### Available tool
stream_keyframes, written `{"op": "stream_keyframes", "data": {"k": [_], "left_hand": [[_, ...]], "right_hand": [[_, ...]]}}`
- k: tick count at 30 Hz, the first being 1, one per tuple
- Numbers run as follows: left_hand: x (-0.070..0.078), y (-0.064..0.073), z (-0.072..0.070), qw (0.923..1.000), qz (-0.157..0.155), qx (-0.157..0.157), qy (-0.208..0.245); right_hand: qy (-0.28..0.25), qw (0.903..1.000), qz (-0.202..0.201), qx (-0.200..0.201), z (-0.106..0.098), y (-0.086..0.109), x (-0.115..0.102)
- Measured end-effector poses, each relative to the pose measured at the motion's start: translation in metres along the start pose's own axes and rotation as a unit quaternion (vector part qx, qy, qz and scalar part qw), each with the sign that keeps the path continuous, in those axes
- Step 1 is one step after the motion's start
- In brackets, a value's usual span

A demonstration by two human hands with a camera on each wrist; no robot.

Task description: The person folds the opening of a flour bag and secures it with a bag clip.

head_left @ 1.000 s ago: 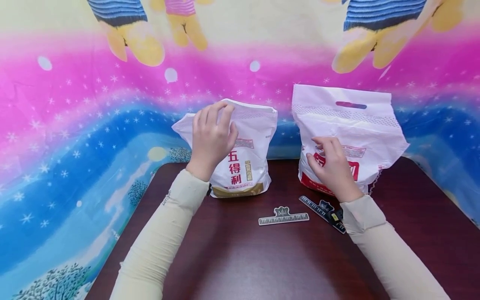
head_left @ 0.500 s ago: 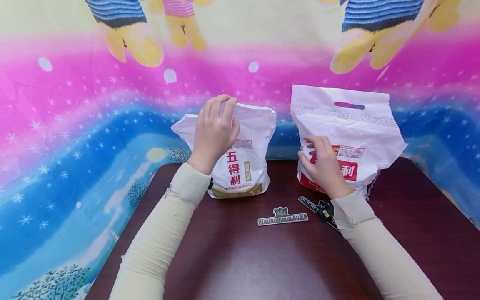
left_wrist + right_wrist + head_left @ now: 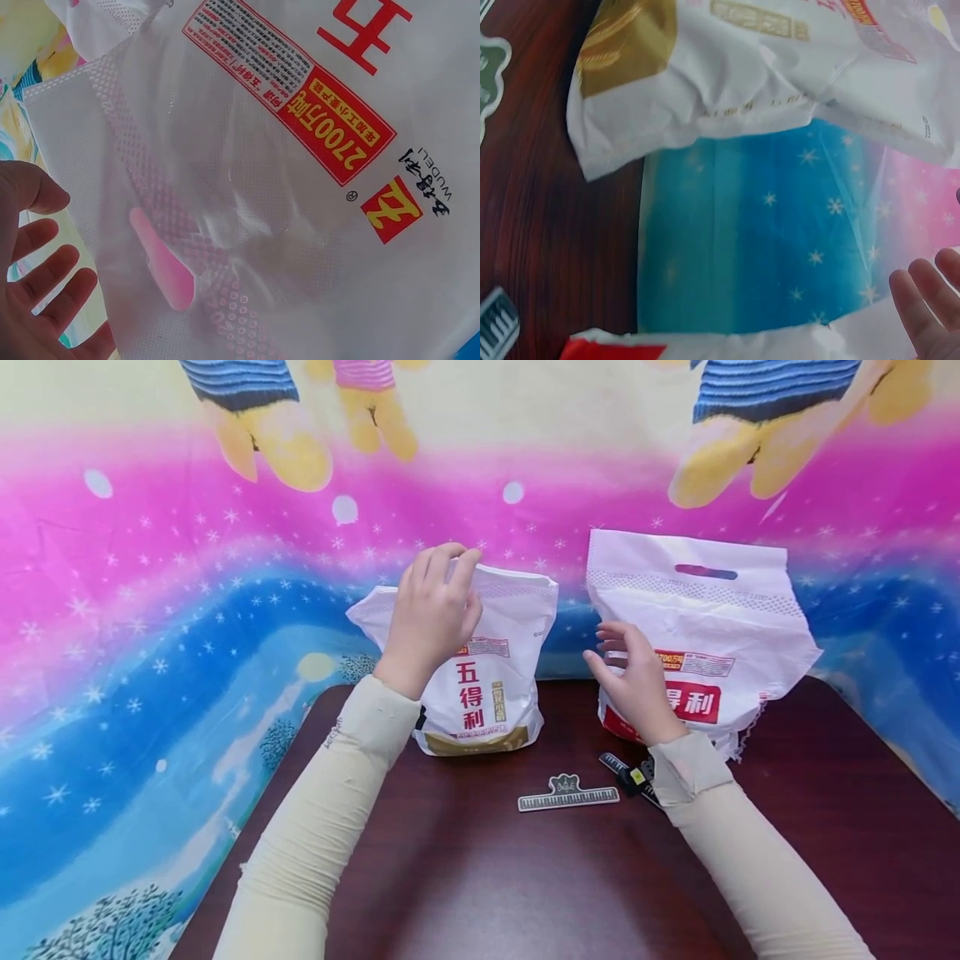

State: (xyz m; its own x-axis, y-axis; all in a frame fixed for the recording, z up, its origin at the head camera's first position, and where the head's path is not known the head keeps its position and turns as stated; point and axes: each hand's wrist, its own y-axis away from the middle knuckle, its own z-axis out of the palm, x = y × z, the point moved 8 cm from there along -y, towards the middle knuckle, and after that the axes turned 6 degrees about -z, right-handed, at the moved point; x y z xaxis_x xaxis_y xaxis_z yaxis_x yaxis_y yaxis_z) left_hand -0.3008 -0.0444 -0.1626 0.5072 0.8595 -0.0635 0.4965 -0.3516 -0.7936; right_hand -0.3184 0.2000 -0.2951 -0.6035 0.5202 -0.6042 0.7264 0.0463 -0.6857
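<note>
A white flour bag (image 3: 502, 685) with red lettering and a gold base stands at the table's back left. My left hand (image 3: 435, 610) is at its top edge, hiding part of the bag. In the left wrist view, the fingers of that left hand (image 3: 45, 270) are spread and loosely bent beside the bag's top strip, near its handle slot. My right hand (image 3: 637, 685) overlaps the left side of a second white flour bag (image 3: 750, 618) with a red label. Its fingers are apart and grip nothing; in the right wrist view, the fingertips (image 3: 911, 300) show at the lower right.
On the dark table (image 3: 480, 877) lies a silver clip (image 3: 567, 793) with a piano-key pattern. A black clip (image 3: 618, 764) of like pattern lies to its right, partly hidden by the right wrist. A printed cloth (image 3: 225, 543) hangs behind the table.
My right hand has moved left across the second bag, uncovering more of its red label. The left hand has shifted slightly up and right along the first bag's top.
</note>
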Motion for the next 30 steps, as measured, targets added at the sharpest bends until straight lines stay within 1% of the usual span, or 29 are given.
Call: {"op": "stream_keyframes", "data": {"k": [6, 13, 20, 23, 30], "left_hand": [[-0.001, -0.001, 0.0, 0.9998, 0.001, -0.018, 0.006], [-0.004, -0.004, 0.0, 0.9996, -0.007, -0.026, 0.002], [-0.005, -0.005, -0.001, 0.9995, -0.005, -0.033, -0.001], [-0.005, -0.006, -0.001, 0.9993, -0.004, -0.037, -0.003], [-0.009, -0.005, 0.008, 0.9982, -0.019, -0.056, -0.002]], "right_hand": [[-0.056, 0.9982, 0.02, -0.007, 0.014, -0.007, -0.001], [-0.131, 0.9899, 0.047, -0.026, 0.032, -0.012, -0.004], [-0.14, 0.9879, 0.058, -0.033, 0.044, -0.015, -0.004], [-0.155, 0.9851, 0.065, -0.037, 0.048, -0.018, -0.004], [-0.18, 0.9779, 0.096, -0.044, 0.052, -0.019, 0.001]]}}
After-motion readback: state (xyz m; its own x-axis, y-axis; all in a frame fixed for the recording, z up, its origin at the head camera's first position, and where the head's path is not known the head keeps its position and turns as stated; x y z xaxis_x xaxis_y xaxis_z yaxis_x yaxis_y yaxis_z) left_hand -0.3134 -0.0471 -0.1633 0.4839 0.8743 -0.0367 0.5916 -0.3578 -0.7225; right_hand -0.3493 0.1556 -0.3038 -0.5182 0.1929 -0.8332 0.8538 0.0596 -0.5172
